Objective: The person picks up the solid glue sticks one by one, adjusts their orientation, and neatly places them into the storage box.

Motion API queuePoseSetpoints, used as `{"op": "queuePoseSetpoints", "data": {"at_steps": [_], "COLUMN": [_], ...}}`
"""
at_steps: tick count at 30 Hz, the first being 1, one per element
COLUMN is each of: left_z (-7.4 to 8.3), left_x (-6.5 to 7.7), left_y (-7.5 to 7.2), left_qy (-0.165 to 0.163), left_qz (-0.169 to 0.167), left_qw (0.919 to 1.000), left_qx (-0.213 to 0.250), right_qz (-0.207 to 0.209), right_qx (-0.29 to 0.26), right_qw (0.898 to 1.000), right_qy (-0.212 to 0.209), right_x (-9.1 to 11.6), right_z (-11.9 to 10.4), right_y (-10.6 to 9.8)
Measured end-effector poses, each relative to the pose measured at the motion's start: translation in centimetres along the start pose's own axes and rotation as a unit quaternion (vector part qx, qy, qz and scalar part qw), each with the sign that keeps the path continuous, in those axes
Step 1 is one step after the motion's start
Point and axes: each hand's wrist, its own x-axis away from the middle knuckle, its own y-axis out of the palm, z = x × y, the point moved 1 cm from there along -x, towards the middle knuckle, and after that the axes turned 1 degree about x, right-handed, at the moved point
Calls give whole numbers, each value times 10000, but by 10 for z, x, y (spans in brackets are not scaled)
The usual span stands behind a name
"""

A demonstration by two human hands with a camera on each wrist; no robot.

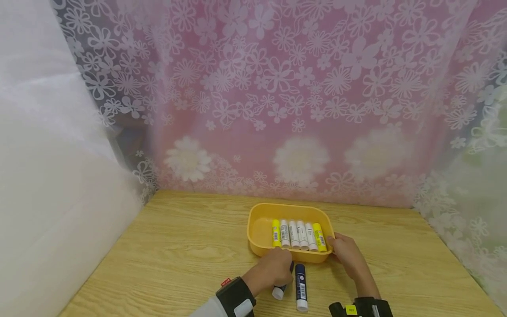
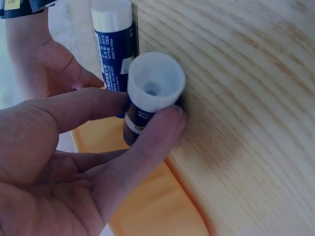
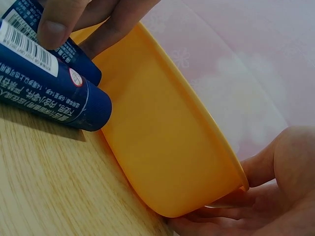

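In the head view my left hand (image 1: 274,267) pinches a dark blue glue stick (image 1: 278,293) between thumb and finger, just in front of an orange-yellow plastic basket (image 1: 313,257). Its white base (image 2: 156,81) faces the left wrist camera. A second blue glue stick (image 1: 301,286) lies on the table to the right of the left hand. At the basket's right end, my right hand (image 1: 348,252) grips the rim, thumb at the top edge and fingers along the outside. Inside the basket, several white glue sticks (image 1: 293,234) lie in a row between two yellow glue sticks (image 1: 276,233).
The basket stands on a light wood-grain table (image 1: 178,246). Behind the table hangs a pink curtain (image 1: 245,145) with white flowers, and a white sheet (image 1: 59,176) borders the left side.
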Motion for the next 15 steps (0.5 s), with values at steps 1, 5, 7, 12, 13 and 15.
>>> {"op": "queuePoseSetpoints", "data": {"at_steps": [1,5,7,12,13,15], "left_z": [0,1,1,4,5,7], "left_x": [0,1,3,6,6,7], "left_y": [0,-3,-4,-8,-9,-11], "left_qy": [15,66,107,270,304,377], "left_qz": [13,57,71,148,169,232], "left_qw": [10000,9994,9989,9974,9971,9964], "left_qx": [-57,-333,-458,-655,-676,-728], "right_qz": [5,15,24,55,58,60], "right_qx": [0,24,44,30,25,17], "right_qw": [10000,10000,10000,10000,10000,10000], "right_qy": [-1,-7,-5,-3,-1,3], "right_x": [0,0,-1,-1,-1,-1], "right_z": [0,0,0,0,0,1], "right_y": [0,1,1,1,1,1]}}
